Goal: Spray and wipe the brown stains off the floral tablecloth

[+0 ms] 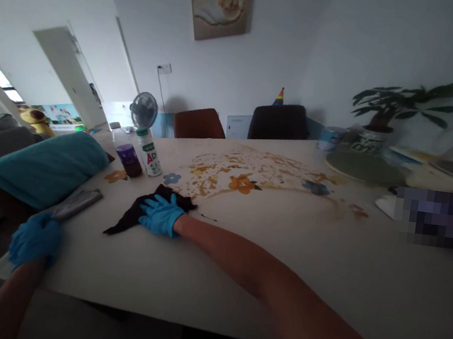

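Note:
My right hand, in a blue glove, presses down on a crumpled black cloth on the white, flower-printed tablecloth. Its fingers lie over the cloth, with the thumb side toward the stain. At the table's left edge is my left hand, gloved in blue too, curled and slightly blurred. It touches or nearly touches the near end of a folded grey cloth; what its fingers hold is hidden. Brown, blotchy stains spread over the tablecloth beyond the black cloth.
A bottle with purple label and a white-green bottle stand behind my right hand, near a small fan. A teal cushion sits at left. Farther right are a green round mat and a potted plant. Chairs line the far side.

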`<state>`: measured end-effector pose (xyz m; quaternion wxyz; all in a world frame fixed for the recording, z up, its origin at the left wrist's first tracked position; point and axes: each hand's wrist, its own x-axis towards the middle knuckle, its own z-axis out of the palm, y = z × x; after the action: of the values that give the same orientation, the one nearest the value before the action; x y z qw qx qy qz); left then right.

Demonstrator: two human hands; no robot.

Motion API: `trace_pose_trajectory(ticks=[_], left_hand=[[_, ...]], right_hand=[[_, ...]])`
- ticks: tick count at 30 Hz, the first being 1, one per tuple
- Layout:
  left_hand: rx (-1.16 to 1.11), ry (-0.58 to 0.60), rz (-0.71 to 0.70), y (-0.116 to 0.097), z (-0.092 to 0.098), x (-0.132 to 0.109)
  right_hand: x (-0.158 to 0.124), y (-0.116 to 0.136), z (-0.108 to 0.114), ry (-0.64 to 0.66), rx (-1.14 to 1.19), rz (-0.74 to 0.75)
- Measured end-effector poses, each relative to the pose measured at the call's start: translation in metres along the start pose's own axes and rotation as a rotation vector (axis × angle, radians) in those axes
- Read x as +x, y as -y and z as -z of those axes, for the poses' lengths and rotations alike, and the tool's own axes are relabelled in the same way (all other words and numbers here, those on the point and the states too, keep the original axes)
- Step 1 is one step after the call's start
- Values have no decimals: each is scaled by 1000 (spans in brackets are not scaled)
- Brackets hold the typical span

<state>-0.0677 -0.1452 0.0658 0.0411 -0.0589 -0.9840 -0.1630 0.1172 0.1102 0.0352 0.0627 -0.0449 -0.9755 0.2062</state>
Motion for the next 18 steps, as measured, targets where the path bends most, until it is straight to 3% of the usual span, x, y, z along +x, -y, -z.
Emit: trace_pose_trajectory(ticks=[5,11,14,18], left_hand=[[-20,1,-39,6,-3,6],[-20,-29,-60,10,-6,8],[2,-8,-51,11,-7,9],[8,-26,-45,17,-11,16]], right_hand=[[-63,-58,46,27,-126,-121],[-181,-116,87,118,-218,-291],[-256,-137,94,89,-246,-352],[-357,-161,78,-13,-307,-394]])
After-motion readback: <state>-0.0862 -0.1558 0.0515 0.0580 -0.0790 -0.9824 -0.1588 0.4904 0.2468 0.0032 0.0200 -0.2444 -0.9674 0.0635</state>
